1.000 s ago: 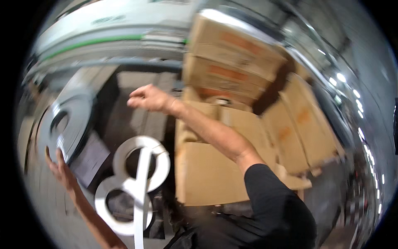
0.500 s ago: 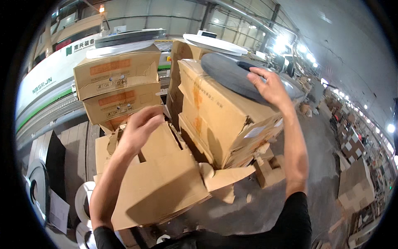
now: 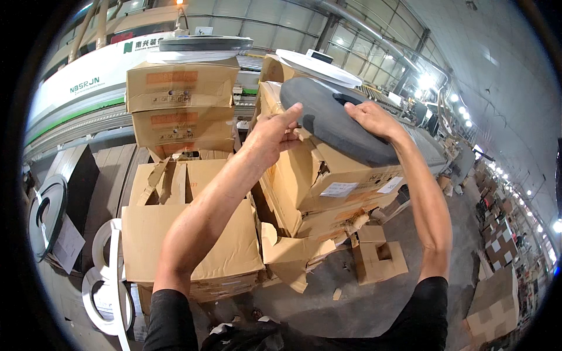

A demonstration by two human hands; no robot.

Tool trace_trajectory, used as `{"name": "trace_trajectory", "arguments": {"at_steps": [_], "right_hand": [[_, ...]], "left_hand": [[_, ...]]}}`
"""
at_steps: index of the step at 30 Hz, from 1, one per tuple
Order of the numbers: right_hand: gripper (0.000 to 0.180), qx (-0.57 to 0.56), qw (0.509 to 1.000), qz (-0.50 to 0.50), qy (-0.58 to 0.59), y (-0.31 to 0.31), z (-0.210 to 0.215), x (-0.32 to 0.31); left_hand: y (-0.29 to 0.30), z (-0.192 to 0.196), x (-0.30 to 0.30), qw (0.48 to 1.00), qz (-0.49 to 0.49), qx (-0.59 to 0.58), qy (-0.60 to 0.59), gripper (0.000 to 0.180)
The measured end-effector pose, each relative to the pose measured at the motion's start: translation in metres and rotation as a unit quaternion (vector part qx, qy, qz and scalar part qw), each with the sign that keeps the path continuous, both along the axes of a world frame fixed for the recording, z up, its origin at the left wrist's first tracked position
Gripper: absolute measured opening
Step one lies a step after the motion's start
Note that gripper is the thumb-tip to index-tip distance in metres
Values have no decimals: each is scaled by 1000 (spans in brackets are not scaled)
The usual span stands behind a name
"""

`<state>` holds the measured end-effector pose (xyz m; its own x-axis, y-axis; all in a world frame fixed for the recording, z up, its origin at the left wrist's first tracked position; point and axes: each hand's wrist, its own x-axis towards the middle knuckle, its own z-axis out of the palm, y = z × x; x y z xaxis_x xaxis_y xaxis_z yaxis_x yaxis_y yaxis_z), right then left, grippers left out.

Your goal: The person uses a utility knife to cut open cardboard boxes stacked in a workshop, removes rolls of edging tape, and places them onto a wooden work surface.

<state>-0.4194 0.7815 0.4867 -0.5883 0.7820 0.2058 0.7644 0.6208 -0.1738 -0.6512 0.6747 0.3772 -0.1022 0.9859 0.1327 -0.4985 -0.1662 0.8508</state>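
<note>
A dark grey roll of edge banding [image 3: 331, 131] sits flat side up over the top of a tall carton stack [image 3: 287, 181], its near edge reaching past the top carton's edge. My right hand [image 3: 374, 121] grips the roll from its right side, fingers at the centre hole; some fingertips are hidden there. Just off the roll's left rim is my left hand [image 3: 274, 137], thumb and fingers apart, holding nothing. Whether its thumb tip touches the rim is hard to make out.
Lower cartons [image 3: 199, 243] with torn flaps stand in front on the left. Behind them, stacked cartons [image 3: 181, 88] carry grey and white rolls. A white roll [image 3: 319, 67] lies farther back. White rings [image 3: 99, 301] are at lower left; a torn box [image 3: 380, 260] lies on the floor.
My left hand has moved right, from above the lower cartons to the roll's left rim. My right hand has closed on the roll at its hole. The view has shifted.
</note>
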Motion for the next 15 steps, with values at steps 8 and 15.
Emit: {"name": "trace_trajectory", "arguments": {"at_steps": [8,15], "right_hand": [[48,-22,989,124,77,-147,-6,1],[88,41,871,-245,423,-131,-78,165]], "left_hand": [[-107,-6,-9,962,-21,28,-270,49],[-151,-32,-28,943,-82,25,-322,35]]}}
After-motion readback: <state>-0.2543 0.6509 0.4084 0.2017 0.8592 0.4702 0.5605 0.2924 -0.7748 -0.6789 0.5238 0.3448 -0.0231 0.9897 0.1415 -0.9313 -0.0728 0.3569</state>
